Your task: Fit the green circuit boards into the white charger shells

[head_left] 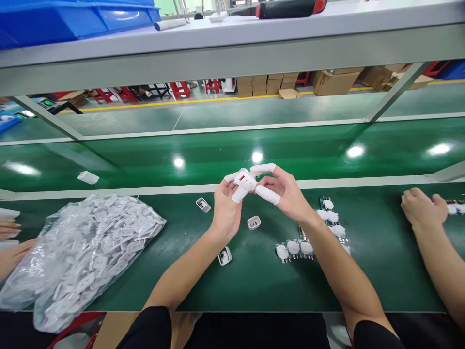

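Observation:
A small white charger [245, 180] with a red USB port is held up above the green bench. My left hand [228, 206] grips it between finger and thumb, both in white finger cots. On its right side, my right hand [285, 191] has the cotted thumb and forefinger against the charger's edge, the other fingers curled. Below lies a white charger shell [254, 222] with slots. Two open shells, one [203, 204] left of my left hand and another [224, 256] beside my left forearm, show parts inside. Circuit boards with white round pads [294, 248] lie partly behind my right forearm.
A clear plastic bag [105, 242] of white plastic pieces lies at left, with a co-worker's hands [16, 247] at it. Another person's hand [424, 208] is on boards at right. A white piece [88, 177] sits on the green belt [218, 155]. A shelf [232, 48] crosses above.

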The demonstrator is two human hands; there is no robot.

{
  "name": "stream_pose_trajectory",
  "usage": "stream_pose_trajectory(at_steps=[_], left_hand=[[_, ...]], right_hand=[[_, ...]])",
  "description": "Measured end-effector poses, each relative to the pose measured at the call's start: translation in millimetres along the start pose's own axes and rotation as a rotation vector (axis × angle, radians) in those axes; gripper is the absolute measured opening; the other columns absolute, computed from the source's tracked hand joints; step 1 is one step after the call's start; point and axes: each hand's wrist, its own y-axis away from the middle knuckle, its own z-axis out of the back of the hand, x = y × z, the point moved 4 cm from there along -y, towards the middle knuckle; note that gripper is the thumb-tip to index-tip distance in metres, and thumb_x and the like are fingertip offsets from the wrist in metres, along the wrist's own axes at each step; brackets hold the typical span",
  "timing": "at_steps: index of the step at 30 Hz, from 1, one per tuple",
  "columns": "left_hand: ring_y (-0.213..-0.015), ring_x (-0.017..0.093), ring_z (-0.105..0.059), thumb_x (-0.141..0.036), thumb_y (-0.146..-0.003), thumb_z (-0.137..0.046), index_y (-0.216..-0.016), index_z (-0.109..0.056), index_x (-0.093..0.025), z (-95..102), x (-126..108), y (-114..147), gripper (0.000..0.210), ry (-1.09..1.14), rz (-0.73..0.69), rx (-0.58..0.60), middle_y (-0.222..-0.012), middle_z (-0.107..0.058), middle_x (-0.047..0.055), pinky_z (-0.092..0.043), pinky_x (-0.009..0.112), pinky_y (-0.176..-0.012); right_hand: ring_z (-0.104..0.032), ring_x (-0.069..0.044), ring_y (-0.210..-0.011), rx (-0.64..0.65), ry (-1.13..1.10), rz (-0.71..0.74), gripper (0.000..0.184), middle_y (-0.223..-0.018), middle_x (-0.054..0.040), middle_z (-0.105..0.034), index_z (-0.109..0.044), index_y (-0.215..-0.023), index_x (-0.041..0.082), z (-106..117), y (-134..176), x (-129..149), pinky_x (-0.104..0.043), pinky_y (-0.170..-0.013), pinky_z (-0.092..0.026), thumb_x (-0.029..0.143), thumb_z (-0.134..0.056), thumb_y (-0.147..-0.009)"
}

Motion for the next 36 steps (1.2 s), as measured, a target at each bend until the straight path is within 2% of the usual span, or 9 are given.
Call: stream_pose_trajectory(at_steps=[4, 7, 10, 16, 19, 23, 25, 30, 36], left_hand=[[-0.121, 0.021, -0.073, -0.052, -0.076, -0.104, -0.108, -0.07, -0.024, 1.3, 2, 3, 0.054, -0.013, -0.026, -0.017, -0.124, -0.077, 0.006, -0.061, 0.038, -0.108], [-0.128, 0.025, -0.072, -0.066, -0.089, -0.09, -0.11, -0.07, -0.024, -4.0, 4, 9, 0.052, 0.068, 0.06, 0.036, -0.134, -0.075, 0.009, -0.065, 0.044, -0.108], [-0.141, 0.027, -0.07, -0.065, -0.103, -0.074, -0.118, -0.071, -0.024, -7.5, 4, 14, 0.044, 0.114, 0.188, 0.051, -0.146, -0.072, 0.011, -0.066, 0.046, -0.116], [-0.149, 0.03, -0.067, -0.062, -0.108, -0.066, -0.12, -0.073, -0.023, -8.1, 2, 15, 0.042, 0.019, 0.235, 0.082, -0.138, -0.076, 0.014, -0.065, 0.05, -0.124], [-0.148, 0.029, -0.068, -0.056, -0.11, -0.066, -0.122, -0.073, -0.022, -9.3, 2, 15, 0.037, 0.074, 0.279, 0.063, -0.137, -0.077, 0.014, -0.065, 0.047, -0.124], [-0.127, 0.022, -0.077, -0.04, -0.108, -0.073, -0.12, -0.076, -0.02, -11.2, -1, 15, 0.023, 0.27, 0.416, 0.022, -0.13, -0.08, 0.01, -0.067, 0.035, -0.112], [-0.111, 0.021, -0.08, -0.036, -0.103, -0.08, -0.116, -0.078, -0.018, -9.2, -4, 10, 0.022, 0.308, 0.464, 0.021, -0.121, -0.082, 0.009, -0.069, 0.034, -0.102], [-0.079, 0.017, -0.074, -0.028, -0.088, -0.095, -0.099, -0.079, -0.015, 7.9, 3, -12, 0.023, 0.251, 0.512, -0.036, -0.089, -0.08, 0.004, -0.065, 0.034, -0.081], [-0.064, 0.013, -0.067, -0.028, -0.09, -0.092, -0.089, -0.077, -0.014, 14.8, 20, -28, 0.02, 0.199, 0.574, -0.145, -0.072, -0.073, 0.0, -0.059, 0.028, -0.067]], right_hand=[[-0.072, -0.018, -0.086, -0.007, 0.022, 0.072, 0.047, -0.091, 0.0008, -0.075, -0.081, -0.12, 0.029, 4, -2, 0, -0.039, -0.088, -0.066, 0.045, -0.101, -0.081], [-0.069, -0.017, -0.084, -0.015, 0.049, 0.103, 0.037, -0.091, 0.0002, -0.075, -0.083, -0.119, 0.029, 9, -3, 2, -0.037, -0.084, -0.063, 0.044, -0.095, -0.087], [-0.064, -0.017, -0.082, -0.007, 0.097, 0.127, 0.029, -0.093, -0.0004, -0.076, -0.085, -0.12, 0.03, 14, -3, 3, -0.036, -0.082, -0.06, 0.044, -0.089, -0.094], [-0.06, -0.018, -0.086, 0.029, 0.189, 0.228, 0.03, -0.101, -0.0002, -0.075, -0.083, -0.127, 0.032, 16, -2, 5, -0.036, -0.081, -0.053, 0.043, -0.082, -0.1], [-0.063, -0.018, -0.09, 0.028, 0.231, 0.277, 0.026, -0.107, -0.0009, -0.078, -0.083, -0.125, 0.031, 16, -1, 10, -0.037, -0.081, -0.051, 0.04, -0.08, -0.101], [-0.064, -0.019, -0.094, 0.026, 0.277, 0.319, 0.025, -0.118, -0.0012, -0.08, -0.081, -0.124, 0.033, 15, 2, 16, -0.039, -0.084, -0.052, 0.034, -0.083, -0.098], [-0.063, -0.02, -0.095, 0.019, 0.315, 0.329, 0.029, -0.121, -0.0012, -0.079, -0.079, -0.122, 0.033, 16, 4, 18, -0.04, -0.086, -0.053, 0.031, -0.086, -0.094], [-0.063, -0.023, -0.097, 0.059, 0.533, 0.212, 0.028, -0.108, -0.0015, -0.075, -0.074, -0.115, 0.031, 17, 3, 9, -0.042, -0.091, -0.054, 0.035, -0.088, -0.092], [-0.066, -0.025, -0.1, 0.067, 0.64, 0.116, 0.029, -0.107, -0.0021, -0.075, -0.071, -0.109, 0.029, 18, -3, -8, -0.043, -0.093, -0.054, 0.048, -0.087, -0.094]])
